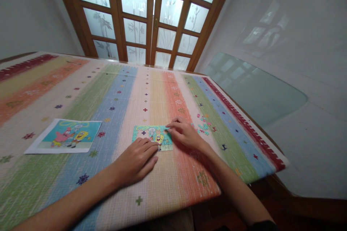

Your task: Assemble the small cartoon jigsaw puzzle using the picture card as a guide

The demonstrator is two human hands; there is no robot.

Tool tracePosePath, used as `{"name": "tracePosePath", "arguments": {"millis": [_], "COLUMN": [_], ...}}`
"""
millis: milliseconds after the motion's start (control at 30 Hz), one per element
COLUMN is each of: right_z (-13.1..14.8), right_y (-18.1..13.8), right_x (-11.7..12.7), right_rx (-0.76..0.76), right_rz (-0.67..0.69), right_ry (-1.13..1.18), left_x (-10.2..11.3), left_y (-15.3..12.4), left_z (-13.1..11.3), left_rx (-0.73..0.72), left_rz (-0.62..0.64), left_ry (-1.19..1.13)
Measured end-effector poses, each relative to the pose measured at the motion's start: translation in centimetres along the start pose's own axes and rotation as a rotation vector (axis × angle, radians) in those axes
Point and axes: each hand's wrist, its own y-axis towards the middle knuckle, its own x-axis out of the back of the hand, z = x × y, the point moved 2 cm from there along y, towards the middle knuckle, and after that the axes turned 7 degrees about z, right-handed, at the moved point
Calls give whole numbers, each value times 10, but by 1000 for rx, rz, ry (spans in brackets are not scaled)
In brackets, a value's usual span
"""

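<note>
The left hand (135, 160) lies flat, fingers together and empty, its tips on the near edge of the puzzle (148, 134). The right hand (185, 133) presses bent fingertips on the puzzle's right edge; whether they pinch a piece I cannot tell. It looks like thin, light card that would likely buckle if lifted, so it is better slid flat.

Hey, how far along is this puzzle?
Done: most of the puzzle is joined, and the picture lies to its left. In hand: the left hand lies flat at its lower edge, and the right hand touches its upper right corner. Left: a gap near the upper left shows cloth, and a few loose pieces lie to the right.
</note>
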Motion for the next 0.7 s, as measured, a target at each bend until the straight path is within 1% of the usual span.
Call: {"name": "tracePosePath", "arguments": {"millis": [33, 100, 233, 267, 333, 433, 533, 600, 700], "right_z": [-2, -10, -30, -36, -47, -61, -71, -76, -80], "right_y": [-2, -7, -28, -36, -51, -73, -88, -96, -103], "right_x": [10, 35, 82, 90, 101, 104, 98, 93, 86], "right_rx": [0, -39, -188, -227, -293, -380, -432, -446, -453], "right_rz": [-31, -135, -312, -308, -247, -119, -16, -4, -38], "right_ry": [-10, -56, -109, -128, -168, -208, -215, -201, -160], "left_x": [0, 0, -1, -1, -1, -1, -1, -1, 0], "left_y": [0, 0, 0, 0, 0, 0, 0, 1, 2], "left_z": [1, 2, 3, 3, 3, 4, 7, 9, 12], "left_rx": [6, 7, -8, -6, 5, 35, 75, 93, 99], "left_rz": [-1, -6, -13, -11, -7, -2, -8, -16, -24], "left_ry": [-20, -41, -38, -42, -66, -112, -156, -182, -197]}}
